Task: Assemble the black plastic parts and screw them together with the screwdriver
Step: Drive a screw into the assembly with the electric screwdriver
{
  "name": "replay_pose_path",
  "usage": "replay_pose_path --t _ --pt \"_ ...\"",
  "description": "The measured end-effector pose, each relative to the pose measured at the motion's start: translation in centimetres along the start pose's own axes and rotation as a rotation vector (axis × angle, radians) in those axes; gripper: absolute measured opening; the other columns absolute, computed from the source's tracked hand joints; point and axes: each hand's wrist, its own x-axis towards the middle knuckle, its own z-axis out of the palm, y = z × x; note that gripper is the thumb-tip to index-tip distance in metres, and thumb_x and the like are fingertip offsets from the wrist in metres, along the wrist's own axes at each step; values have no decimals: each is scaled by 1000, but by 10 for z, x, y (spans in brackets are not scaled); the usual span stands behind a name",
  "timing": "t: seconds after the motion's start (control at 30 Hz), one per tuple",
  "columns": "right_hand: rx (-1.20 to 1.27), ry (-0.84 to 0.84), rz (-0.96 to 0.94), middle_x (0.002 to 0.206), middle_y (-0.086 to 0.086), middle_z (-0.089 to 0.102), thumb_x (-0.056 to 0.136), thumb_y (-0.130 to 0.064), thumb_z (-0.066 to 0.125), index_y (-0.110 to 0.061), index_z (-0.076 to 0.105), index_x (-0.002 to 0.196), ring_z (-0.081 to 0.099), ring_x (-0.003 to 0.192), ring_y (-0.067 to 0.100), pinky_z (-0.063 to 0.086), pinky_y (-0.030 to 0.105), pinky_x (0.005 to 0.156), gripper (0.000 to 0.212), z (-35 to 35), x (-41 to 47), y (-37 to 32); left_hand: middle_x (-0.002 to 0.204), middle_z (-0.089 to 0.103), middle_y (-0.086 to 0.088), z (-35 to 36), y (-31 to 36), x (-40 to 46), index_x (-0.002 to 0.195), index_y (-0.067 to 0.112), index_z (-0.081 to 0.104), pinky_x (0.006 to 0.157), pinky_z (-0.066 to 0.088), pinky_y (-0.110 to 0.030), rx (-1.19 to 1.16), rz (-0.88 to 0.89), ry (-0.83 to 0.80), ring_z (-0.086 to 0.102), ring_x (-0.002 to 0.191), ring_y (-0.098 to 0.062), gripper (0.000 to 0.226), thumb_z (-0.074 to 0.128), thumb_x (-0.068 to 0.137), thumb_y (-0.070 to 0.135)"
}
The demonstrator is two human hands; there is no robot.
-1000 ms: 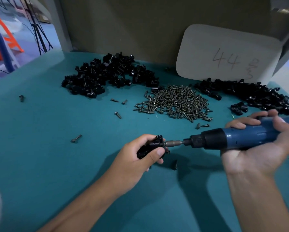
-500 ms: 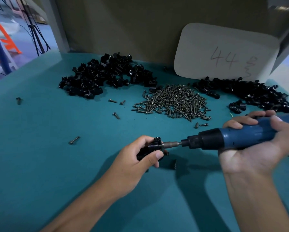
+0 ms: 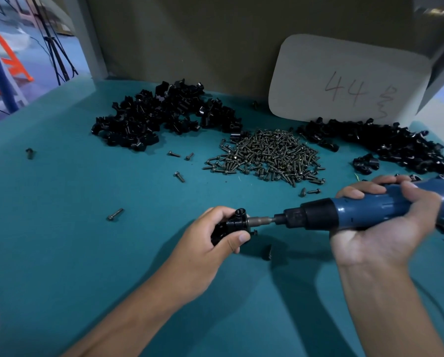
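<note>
Apparently, felt-like teal table [image 3: 92, 253] meets a brown wall [image 3: 203, 34].

**Count on the counter**

Two hands: left [image 3: 210, 243], right [image 3: 385, 228]. One blue screwdriver [image 3: 365, 212]. One black assembly [image 3: 232, 225] in the grip. Two heaps of black parts, left [image 3: 164, 114] and right [image 3: 385, 143]. One heap of screws [image 3: 270, 155], too many to count. Five stray screws lie apart at left; two more sit just beside the heap. One white card [image 3: 344, 78].
</note>
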Motion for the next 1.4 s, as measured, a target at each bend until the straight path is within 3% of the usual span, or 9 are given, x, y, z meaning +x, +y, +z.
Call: replay_pose_path --t 0.13,0.27,0.47,0.6,0.8,1.1,1.27,1.4 --pt "9 36 8 78 -9 58 89 -17 58 -20 57 87 54 60 8 45 22 54 3 -1 0 1 89 66 19 3 4 -2 108 35 63 73 46 -14 19 -26 18 61 80 2 44 85 73 48" --pt "0 58 11 78 -8 58 89 -16 58 -19 57 88 54 59 8 45 23 54 4 0 0 2 105 68 16 3 3 -3 114 42 59 88 49 -20 80 -15 54 64 99 -2 47 86 75 42" --pt "-24 52 18 78 -9 59 89 -17 57 -20 57 88 53 59 9 44 22 54 3 -1 1 2 93 62 17 2 3 -3 102 40 56 71 43 -19 156 3 47 58 83 -3 43 69 72 68" --pt "-32 45 23 81 -8 59 89 -16 57 -20 59 88 53 60 8 45 22 53 4 -1 1 2 92 60 16 3 1 -2 99 42 58 71 40 -22 146 0 48 59 83 -4 38 68 73 68" --pt "-40 42 27 82 -9 59 90 -17 56 -20 61 89 53 60 8 44 22 53 5 -2 2 1 107 63 11 3 -3 0 105 55 56 87 46 -26 52 -70 50 63 100 -8 46 74 64 66" --pt "-29 28 20 81 -9 59 90 -17 57 -21 57 90 54 61 8 45 23 54 4 -1 0 2 102 66 13 3 -2 0 96 50 58 80 43 -21 8 -110 56 63 93 -5 39 80 65 57" --pt "-51 -18 21 83 -10 58 91 -19 56 -22 57 90 53 62 7 44 23 56 3 -1 -1 1 97 63 14 3 -3 1 98 52 58 73 44 -17 -39 -117 34 60 79 1 46 79 58 63" --pt "-58 -77 25 85 -10 58 91 -21 53 -23 57 93 52 64 7 44 23 57 5 0 -3 -1 98 65 12 3 -4 3 97 55 59 74 46 -17 -55 -119 11 63 80 0 45 80 58 60"
